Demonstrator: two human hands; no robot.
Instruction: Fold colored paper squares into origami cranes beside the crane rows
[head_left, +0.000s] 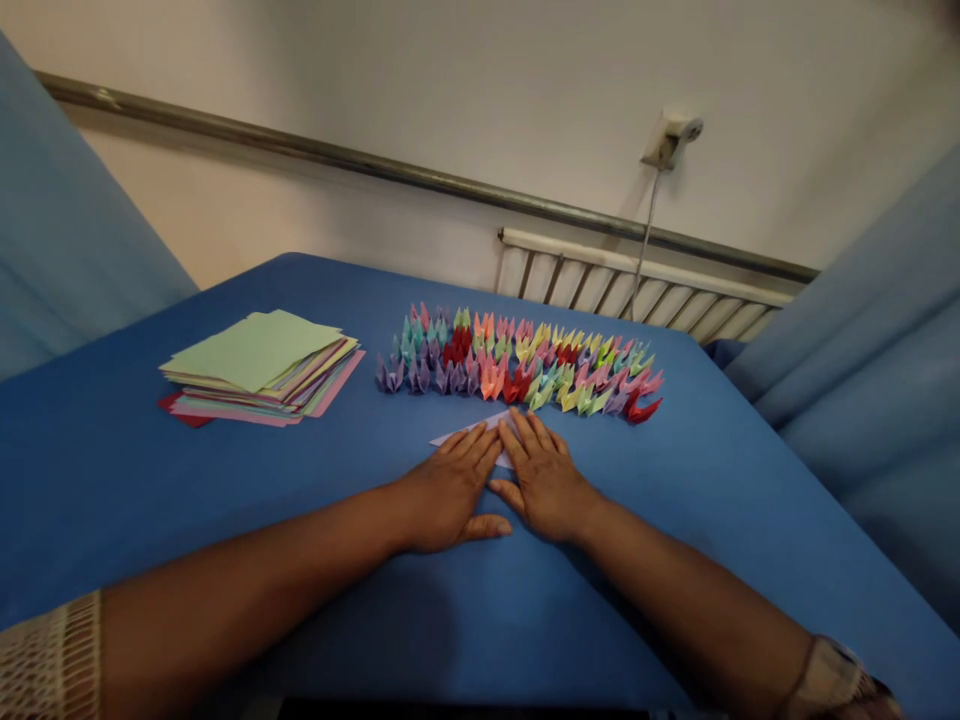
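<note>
Both the left hand [450, 490] and the right hand [544, 480] lie flat, fingers spread, pressing a pale, perhaps lilac, paper sheet [469, 432] mostly hidden under them on the blue table [150, 480].

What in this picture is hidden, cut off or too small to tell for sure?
All in the head view:
1. The pale paper: mostly under the left hand and right hand, so its shape and folds are hidden.
2. The paper stack: lower sheets are covered by those above, so the count is unclear.
3. The folded figures: too small and crowded to count.
4. The wristband: cut off by the bottom edge.
</note>
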